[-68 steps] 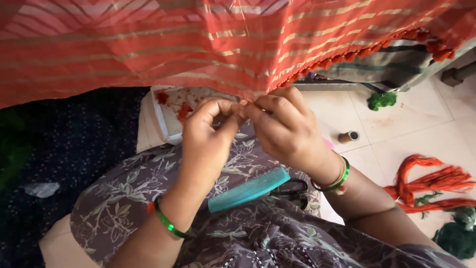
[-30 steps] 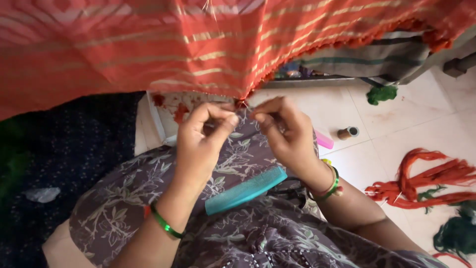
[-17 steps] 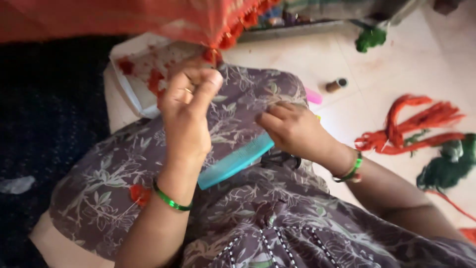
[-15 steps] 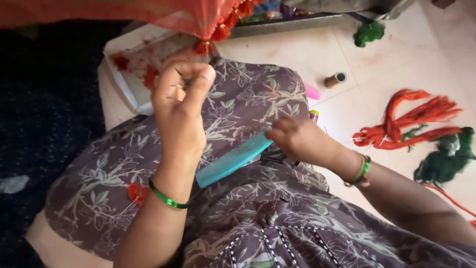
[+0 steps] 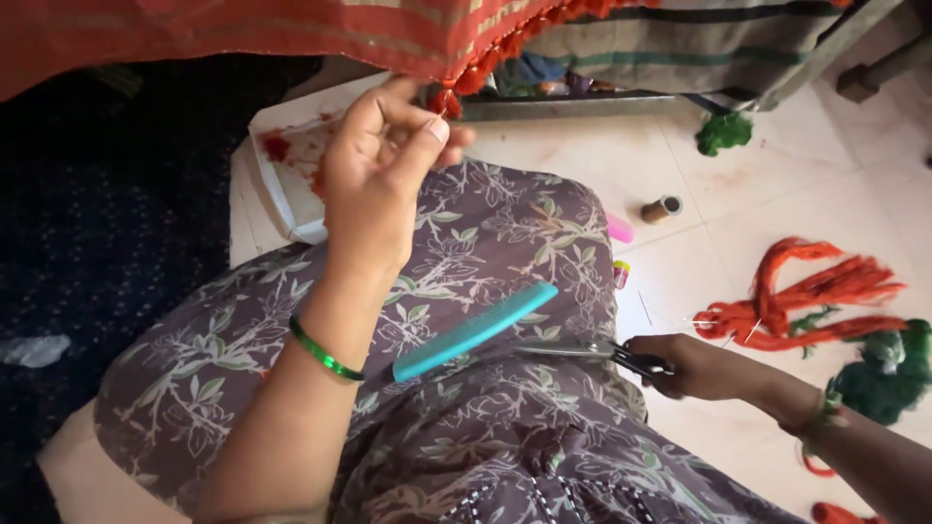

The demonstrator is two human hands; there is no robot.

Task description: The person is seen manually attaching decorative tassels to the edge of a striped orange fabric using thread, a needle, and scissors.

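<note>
Her left hand pinches a tassel on the red cloth, while her right hand grips scissors just beside a comb.

The cloth at the far side is red-orange with thin gold stripes and little red tassels along its edge, and the dress over the lap is purple-brown with pale leaves and flowers. A blue-green comb lies on the dress, and a shiny green bangle is on the left wrist. On the pale floor at the right lie orange threads and dark green threads, with a small brown spool farther off.
</note>
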